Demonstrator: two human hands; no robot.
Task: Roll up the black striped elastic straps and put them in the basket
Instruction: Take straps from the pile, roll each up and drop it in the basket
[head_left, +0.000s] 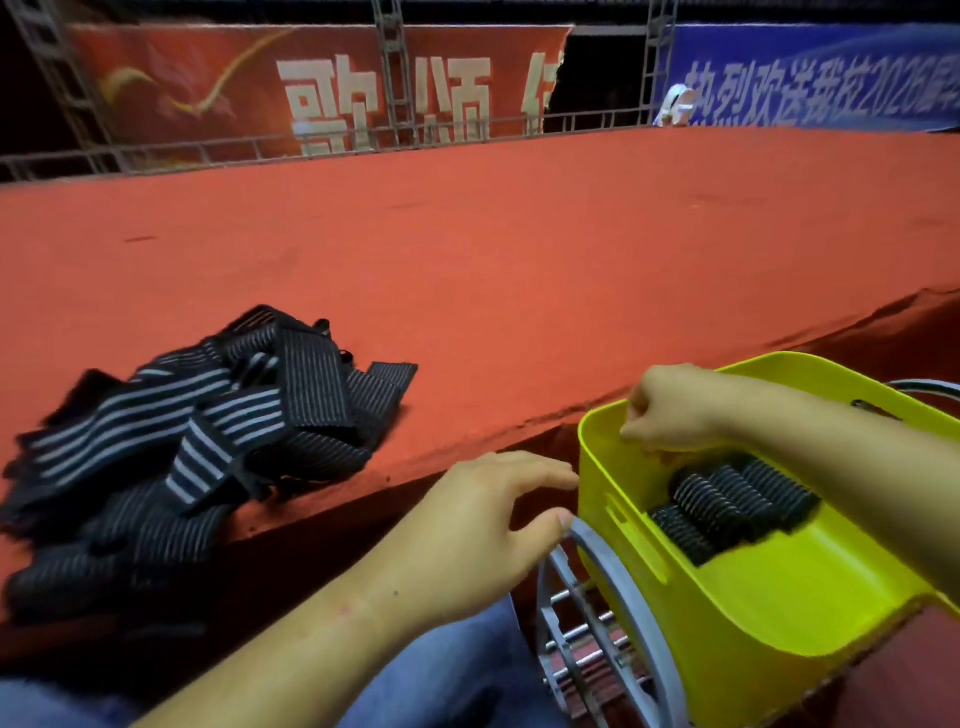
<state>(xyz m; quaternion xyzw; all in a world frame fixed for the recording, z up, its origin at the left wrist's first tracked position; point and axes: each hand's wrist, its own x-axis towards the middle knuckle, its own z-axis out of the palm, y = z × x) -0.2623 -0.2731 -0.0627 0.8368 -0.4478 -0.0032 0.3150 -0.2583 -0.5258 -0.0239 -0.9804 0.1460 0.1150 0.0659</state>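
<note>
The unrolled straps (208, 431) are heaped on the red platform (519, 260), to the left of the left hand (467, 525), which is held open with relaxed fingers just beside the basket (701, 649). The right hand (670, 410) is held over the basket above the rolled straps (737, 504), its fingers curled with nothing seen in them. Of the 2 hands, the left is judged nearer the heap.

Your left hand (483, 525) hovers palm down, fingers relaxed and slightly spread; your right hand (670, 410) reaches across, fingers curled under.
</note>
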